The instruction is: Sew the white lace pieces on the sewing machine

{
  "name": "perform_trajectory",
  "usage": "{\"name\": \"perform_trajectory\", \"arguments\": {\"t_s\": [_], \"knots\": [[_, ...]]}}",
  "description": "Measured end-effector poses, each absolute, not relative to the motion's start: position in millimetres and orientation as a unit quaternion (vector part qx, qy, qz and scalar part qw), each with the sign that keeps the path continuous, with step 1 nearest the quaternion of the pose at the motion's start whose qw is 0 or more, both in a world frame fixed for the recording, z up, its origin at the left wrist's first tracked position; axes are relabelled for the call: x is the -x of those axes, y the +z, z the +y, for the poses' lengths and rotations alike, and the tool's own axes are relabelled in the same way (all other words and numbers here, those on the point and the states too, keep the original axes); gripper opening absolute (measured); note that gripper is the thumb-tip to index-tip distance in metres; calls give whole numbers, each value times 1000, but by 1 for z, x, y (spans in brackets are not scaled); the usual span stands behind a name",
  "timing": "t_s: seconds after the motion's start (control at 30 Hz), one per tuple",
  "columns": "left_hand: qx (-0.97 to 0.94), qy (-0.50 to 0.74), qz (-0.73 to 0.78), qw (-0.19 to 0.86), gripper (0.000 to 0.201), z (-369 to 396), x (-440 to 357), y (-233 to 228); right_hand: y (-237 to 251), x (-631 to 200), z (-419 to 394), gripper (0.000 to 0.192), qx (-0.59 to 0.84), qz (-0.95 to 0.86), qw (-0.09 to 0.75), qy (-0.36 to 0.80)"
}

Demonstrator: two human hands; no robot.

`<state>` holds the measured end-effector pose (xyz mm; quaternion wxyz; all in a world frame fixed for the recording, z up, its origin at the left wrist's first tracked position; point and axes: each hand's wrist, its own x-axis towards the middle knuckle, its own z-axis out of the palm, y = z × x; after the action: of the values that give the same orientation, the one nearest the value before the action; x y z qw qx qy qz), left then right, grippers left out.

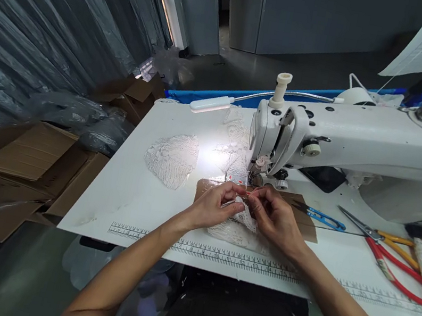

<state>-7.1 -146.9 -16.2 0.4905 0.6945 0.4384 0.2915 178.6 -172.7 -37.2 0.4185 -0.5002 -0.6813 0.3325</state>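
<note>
Both hands meet just in front of the needle area of a white sewing machine point(344, 137). My left hand point(217, 205) pinches a piece of white lace fabric point(245, 217) between thumb and fingers. Closed on the same lace from the other side is my right hand point(272, 214). A tiny red spot shows between the fingertips; what it is, I cannot make out. Beneath the hands lie a brown board point(206, 187) and more lace, partly covered by the fingers. Blue thread snips point(326, 219) rest right of my right hand.
Red-handled scissors point(406, 271) and a yellow-handled tool lie at the right. A lace piece point(172, 159) lies flat on the white table point(129, 187) at left. A lit lamp point(212, 104) hangs over the back. Cardboard boxes point(32, 160) stand left of the table. A printed ruler runs along the front edge.
</note>
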Motion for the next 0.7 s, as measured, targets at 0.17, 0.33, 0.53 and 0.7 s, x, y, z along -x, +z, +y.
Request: {"name": "perform_trajectory", "arguments": {"t_s": [0.17, 0.33, 0.53, 0.7], "knots": [[-656, 257, 453, 546, 32, -145, 8, -16, -32, -173, -174, 13, 445, -705, 441, 331], [-735, 231, 382, 510, 29, -144, 12, -11, -22, -166, -175, 8, 422, -725, 427, 338], [-797, 251, 381, 395, 21, -147, 15, 6, 1, -166, -182, 10, 448, -728, 412, 314], [-803, 271, 377, 373, 16, -150, 14, 25, 2, -162, -198, 10, 447, -732, 446, 256]]}}
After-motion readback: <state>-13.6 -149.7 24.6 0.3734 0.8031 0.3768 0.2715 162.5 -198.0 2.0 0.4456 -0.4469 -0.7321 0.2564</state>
